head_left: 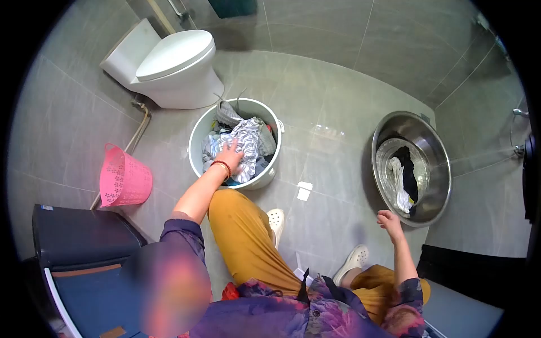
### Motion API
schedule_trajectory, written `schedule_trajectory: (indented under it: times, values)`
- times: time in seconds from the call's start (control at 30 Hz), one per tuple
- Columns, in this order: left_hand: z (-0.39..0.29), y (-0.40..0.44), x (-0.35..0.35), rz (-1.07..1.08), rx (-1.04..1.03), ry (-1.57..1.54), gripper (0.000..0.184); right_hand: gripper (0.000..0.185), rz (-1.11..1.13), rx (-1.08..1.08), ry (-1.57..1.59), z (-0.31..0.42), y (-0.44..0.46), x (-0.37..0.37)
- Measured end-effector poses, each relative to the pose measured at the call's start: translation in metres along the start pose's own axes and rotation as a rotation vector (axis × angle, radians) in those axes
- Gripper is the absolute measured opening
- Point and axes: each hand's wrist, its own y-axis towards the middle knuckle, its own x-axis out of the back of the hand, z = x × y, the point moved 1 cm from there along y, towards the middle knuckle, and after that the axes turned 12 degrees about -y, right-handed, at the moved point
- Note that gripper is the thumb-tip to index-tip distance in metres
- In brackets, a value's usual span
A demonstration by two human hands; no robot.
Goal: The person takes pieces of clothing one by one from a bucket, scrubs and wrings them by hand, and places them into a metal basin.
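Inside the pale bucket (264,180), I have my left hand (230,154) resting on a striped cloth (248,139), fingers spread; from up here I can't tell whether they have a grip on it. My right hand (389,221) hangs well to the right of the bucket, fingers loosely bent, with nothing showing in it. Around the striped cloth, the bucket is packed with more clothes, among them a grey cloth (227,114) with thin straps or strings poking over the far rim.

Farther right of the bucket, just past my right hand, a steel basin (440,188) holds a black cloth (407,169) and a white cloth (399,183) lying side by side; I can't make out whether there is water under them. I'd judge the handling to be at an early point: a few pieces lie in the basin, while most of the load sits in the bucket, unsorted.

Left of the bucket stands a pink basket (127,179), and beyond the bucket, a toilet (177,65).
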Motion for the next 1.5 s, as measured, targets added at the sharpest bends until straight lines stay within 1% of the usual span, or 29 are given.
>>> schedule_trajectory:
  times: [0.03,0.07,0.1,0.17,0.23,0.27,0.3,0.37,0.43,0.47,0.5,0.57,0.63,0.7,0.77,0.83,0.97,1.03,1.1,1.17,1.2,1.23,1.27,1.3,1.33,1.37,1.4,1.43,1.5]
  values:
    - [0.007,0.015,-0.009,-0.090,-0.121,0.027,0.027,0.025,-0.006,0.007,-0.004,0.004,0.002,0.001]
    - [0.005,0.017,-0.002,-0.319,-0.082,-0.074,0.021,0.025,-0.011,0.054,-0.004,0.006,0.004,0.000]
    - [-0.005,0.011,0.031,-0.147,0.146,-0.377,0.021,0.025,-0.013,0.092,-0.002,0.008,0.001,-0.001]
    - [0.008,0.017,0.023,-0.203,0.175,-0.582,0.038,0.025,-0.024,0.116,-0.029,0.010,-0.005,0.001]
    - [-0.026,-0.020,0.047,-0.052,-0.328,0.283,0.056,0.025,-0.065,0.109,0.001,0.017,-0.013,-0.001]
    - [-0.029,-0.031,0.045,0.091,-0.372,0.277,0.070,0.025,-0.060,0.101,0.028,0.016,-0.017,-0.003]
    - [-0.026,-0.038,0.033,0.140,-0.391,0.351,0.075,0.025,-0.066,0.106,0.036,0.013,-0.019,-0.004]
    - [-0.018,-0.044,0.026,0.140,-0.338,0.326,0.062,0.025,-0.054,0.077,0.085,0.004,-0.018,-0.010]
    - [-0.003,-0.026,-0.005,0.025,-0.334,0.260,0.053,0.025,-0.071,0.082,0.088,0.009,-0.033,-0.012]
    - [-0.008,-0.028,0.003,-0.001,-0.259,0.147,0.044,0.025,-0.069,0.097,0.062,0.013,-0.039,-0.010]
    - [-0.009,-0.025,0.010,-0.104,-0.186,0.022,0.039,0.025,-0.063,0.112,0.028,0.014,-0.045,-0.006]
    - [0.008,-0.015,0.026,-0.239,-0.200,-0.258,0.040,0.025,-0.068,0.119,0.026,0.013,-0.054,0.003]
    - [0.049,0.018,0.033,-0.552,-0.393,-0.491,0.041,0.025,-0.085,0.067,0.125,0.012,-0.055,0.009]
    - [0.042,0.015,0.091,-0.432,-0.195,-1.170,0.036,0.025,-0.079,0.057,0.145,0.007,-0.053,0.009]
    - [0.022,0.011,0.146,-0.400,-0.193,-1.447,0.029,0.026,-0.076,0.075,0.197,0.012,-0.053,0.011]
    - [-0.013,0.004,0.194,-0.366,-0.368,-1.624,0.027,0.028,-0.061,0.100,0.217,0.032,-0.056,0.007]
    - [-0.093,-0.026,0.259,-0.301,-0.589,-1.658,0.025,0.036,0.039,0.227,0.344,0.092,-0.062,-0.001]
    - [-0.125,-0.030,0.262,-0.234,-0.720,-1.668,0.026,0.057,0.191,0.225,0.562,0.121,-0.069,-0.003]
    - [-0.156,-0.032,0.242,-0.196,-0.860,-1.650,0.027,0.073,0.334,0.230,0.840,0.145,-0.073,-0.012]
    - [-0.197,-0.042,0.213,-0.062,-0.908,-1.661,0.027,0.086,0.432,0.165,1.105,0.168,-0.078,-0.022]
    - [-0.216,-0.044,0.192,-0.072,-0.926,-1.534,0.027,0.087,0.506,0.164,1.180,0.174,-0.077,-0.029]
    - [-0.235,-0.043,0.167,-0.123,-1.084,-1.358,0.027,0.089,0.571,0.165,1.257,0.174,-0.074,-0.038]
    - [-0.261,-0.059,0.145,0.050,-1.042,-1.434,0.029,0.080,0.676,0.275,1.331,0.174,-0.070,-0.050]
    - [-0.279,-0.057,0.113,-0.094,-1.233,-1.054,0.030,0.072,0.782,0.391,1.396,0.166,-0.061,-0.059]
    - [-0.297,-0.069,0.085,0.115,-1.106,-1.093,0.033,0.061,0.809,0.335,1.552,0.132,-0.035,-0.070]
    - [-0.309,-0.080,0.079,0.160,-1.032,-1.025,0.029,0.051,0.842,0.281,1.707,0.102,-0.017,-0.082]
    - [-0.311,-0.076,0.068,0.420,-0.899,-1.302,0.029,0.037,0.457,0.118,1.685,0.108,-0.035,-0.084]
    - [-0.307,-0.068,0.055,0.685,-0.722,-1.559,0.028,0.032,0.350,0.134,1.739,0.091,-0.030,-0.093]
    - [-0.296,-0.053,0.037,0.674,-0.562,-2.240,0.035,0.032,0.243,-0.003,1.753,0.068,-0.038,-0.095]
